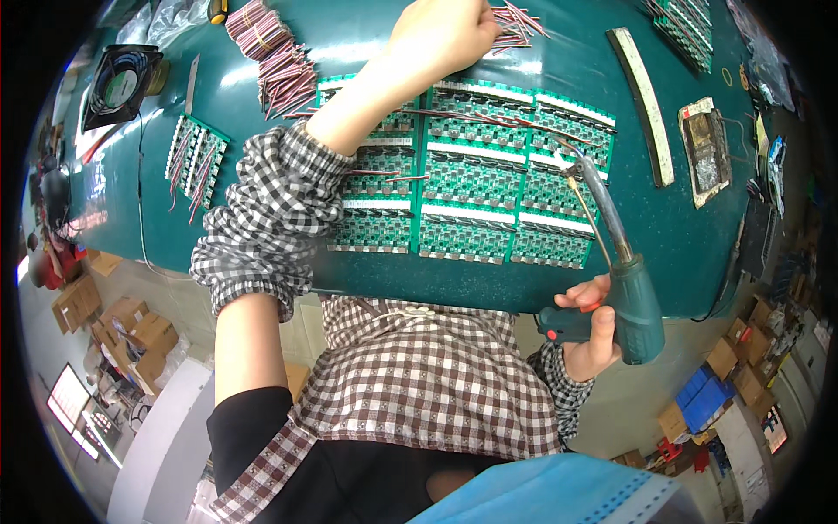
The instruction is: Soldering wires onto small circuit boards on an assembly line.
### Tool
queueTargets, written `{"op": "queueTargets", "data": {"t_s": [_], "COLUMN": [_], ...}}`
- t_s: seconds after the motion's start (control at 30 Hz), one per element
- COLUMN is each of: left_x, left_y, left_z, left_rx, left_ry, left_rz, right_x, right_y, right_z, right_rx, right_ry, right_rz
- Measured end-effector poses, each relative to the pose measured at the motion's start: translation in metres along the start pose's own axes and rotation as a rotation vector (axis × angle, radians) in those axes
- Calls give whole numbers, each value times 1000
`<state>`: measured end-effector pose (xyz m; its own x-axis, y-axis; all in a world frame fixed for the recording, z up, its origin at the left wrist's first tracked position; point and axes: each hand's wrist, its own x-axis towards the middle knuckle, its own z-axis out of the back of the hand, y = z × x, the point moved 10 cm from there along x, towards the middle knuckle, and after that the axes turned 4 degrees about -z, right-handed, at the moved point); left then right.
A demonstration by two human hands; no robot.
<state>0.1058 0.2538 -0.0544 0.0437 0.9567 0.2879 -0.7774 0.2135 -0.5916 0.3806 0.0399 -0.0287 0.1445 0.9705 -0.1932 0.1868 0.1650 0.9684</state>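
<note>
My right hand (594, 327) is wrapped round the green handle of a soldering gun (637, 306). The gun's metal tube and thin solder feed point up and left, its tip over the right part of the green circuit boards (467, 196). These boards lie in rows with white strips, and a few red-and-black wires rest across them. At the far edge of the view, my left hand (445, 39) has its fingers curled closed beside a small pile of wires (517, 28). Whatever those fingertips hold is hidden.
Bundled wires (275, 65) lie far left, near a black fan (120, 85) and a small wired board (195, 162). To the right are a pale curved strip (642, 105), a worn metal-framed block (705, 150) and another board stack (683, 33). The green table (367, 278) ends close to my apron.
</note>
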Motion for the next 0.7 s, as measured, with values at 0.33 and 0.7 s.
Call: {"op": "queueTargets", "data": {"t_s": [0.33, 0.7], "left_x": [-25, -59], "left_y": [-12, -40], "left_z": [37, 53], "left_rx": [-175, -518], "left_ry": [-34, 184], "left_rz": [72, 212], "right_x": [4, 1], "right_y": [-3, -4], "right_z": [-2, 0], "right_rx": [-27, -49], "right_ry": [10, 23], "right_rz": [-1, -23]}}
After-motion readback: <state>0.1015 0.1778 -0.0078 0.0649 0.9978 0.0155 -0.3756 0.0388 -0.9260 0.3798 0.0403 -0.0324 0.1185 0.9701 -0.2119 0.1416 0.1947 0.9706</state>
